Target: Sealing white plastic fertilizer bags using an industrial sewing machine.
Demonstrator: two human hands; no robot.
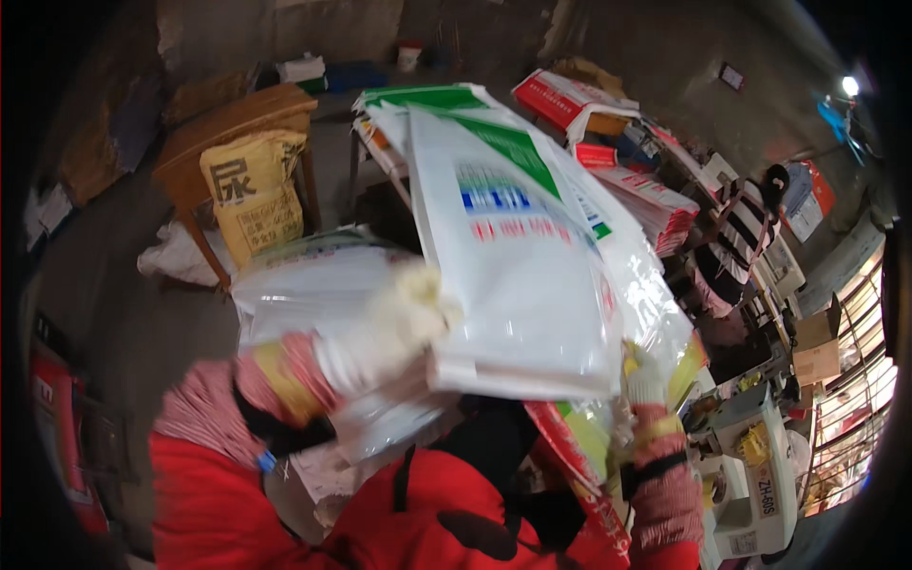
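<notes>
A stack of flat white printed bags with green tops and coloured print lies tilted in front of me. My left hand, in a pale work glove, is at the left edge of the top bag. It looks curled, but motion smears its fingers, and I cannot tell whether it grips the bag. My right hand, also gloved, is closed at the stack's lower right edge, its fingers partly hidden. More white bags lie beneath my left forearm. A red and yellow-green bag shows below the stack's near edge.
A wooden table stands at the far left, with a yellow sack against it. Red and white bag bundles are piled at the right. Another person in striped clothing is beyond them. A white machine sits at the near right.
</notes>
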